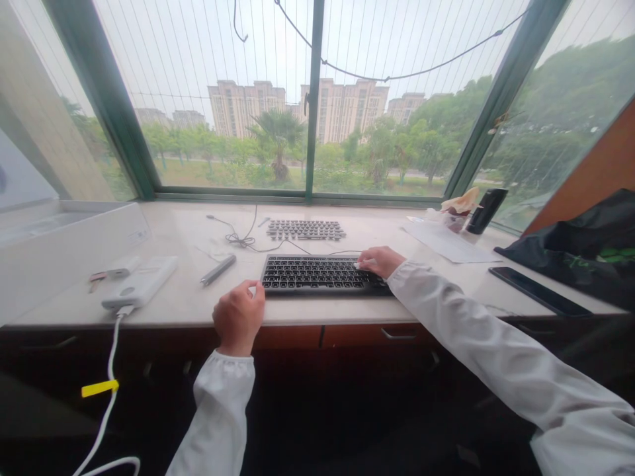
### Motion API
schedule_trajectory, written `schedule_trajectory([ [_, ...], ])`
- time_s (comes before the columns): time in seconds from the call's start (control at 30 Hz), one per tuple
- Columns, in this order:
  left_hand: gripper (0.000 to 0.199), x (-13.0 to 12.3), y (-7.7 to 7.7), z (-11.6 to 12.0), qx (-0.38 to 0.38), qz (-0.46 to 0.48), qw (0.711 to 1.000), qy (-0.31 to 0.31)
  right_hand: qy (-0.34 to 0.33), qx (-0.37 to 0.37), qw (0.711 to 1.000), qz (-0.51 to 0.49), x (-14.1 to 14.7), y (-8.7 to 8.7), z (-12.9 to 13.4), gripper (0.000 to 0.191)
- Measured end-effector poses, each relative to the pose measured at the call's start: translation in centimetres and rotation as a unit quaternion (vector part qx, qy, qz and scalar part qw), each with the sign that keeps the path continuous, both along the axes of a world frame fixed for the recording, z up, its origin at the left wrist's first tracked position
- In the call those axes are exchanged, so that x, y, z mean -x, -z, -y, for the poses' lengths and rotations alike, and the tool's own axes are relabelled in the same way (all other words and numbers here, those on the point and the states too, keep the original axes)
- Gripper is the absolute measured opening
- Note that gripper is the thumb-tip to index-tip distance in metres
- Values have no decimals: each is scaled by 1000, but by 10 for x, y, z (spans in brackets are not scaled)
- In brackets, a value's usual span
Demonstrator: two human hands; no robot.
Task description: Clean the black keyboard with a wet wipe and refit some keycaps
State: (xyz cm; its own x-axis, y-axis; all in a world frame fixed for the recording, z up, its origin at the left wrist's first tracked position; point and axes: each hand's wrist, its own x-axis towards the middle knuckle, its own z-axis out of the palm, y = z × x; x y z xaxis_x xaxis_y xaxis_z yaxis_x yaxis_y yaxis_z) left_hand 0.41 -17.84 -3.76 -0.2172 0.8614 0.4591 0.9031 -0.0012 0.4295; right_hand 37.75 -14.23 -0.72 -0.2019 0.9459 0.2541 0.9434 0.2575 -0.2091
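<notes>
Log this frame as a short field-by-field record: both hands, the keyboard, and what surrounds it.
Left hand: curled left hand at the left front corner of the keyboard
Right hand: right hand over the keyboard's right part, apparently pinching a small pale piece, too small to identify
Keyboard: black, lying flat on the white counter
Behind keyboard: rows of what look like loose keycaps
Left side: grey pen-shaped tool
Right side: paper sheet, smartphone, black bag
Backdrop: window onto trees and apartment blocks
</notes>
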Motion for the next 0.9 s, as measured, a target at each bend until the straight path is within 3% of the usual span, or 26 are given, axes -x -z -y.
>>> schedule_trajectory([
  [0.37, 29, 0, 1, 0, -5, -6, 1000, 1, -45, 8, 999, -20, -9, -3, 1, 22],
  [0.63, 27, 0, 1, -1, -13, -4, 1000, 4, -104, -2, 994, -40, 21, -1, -10, 26],
  [0.9, 26, 1, 2, -2, -11, -4, 1000, 4, -91, 27, 993, -66, 9, -5, -20, 27],
])
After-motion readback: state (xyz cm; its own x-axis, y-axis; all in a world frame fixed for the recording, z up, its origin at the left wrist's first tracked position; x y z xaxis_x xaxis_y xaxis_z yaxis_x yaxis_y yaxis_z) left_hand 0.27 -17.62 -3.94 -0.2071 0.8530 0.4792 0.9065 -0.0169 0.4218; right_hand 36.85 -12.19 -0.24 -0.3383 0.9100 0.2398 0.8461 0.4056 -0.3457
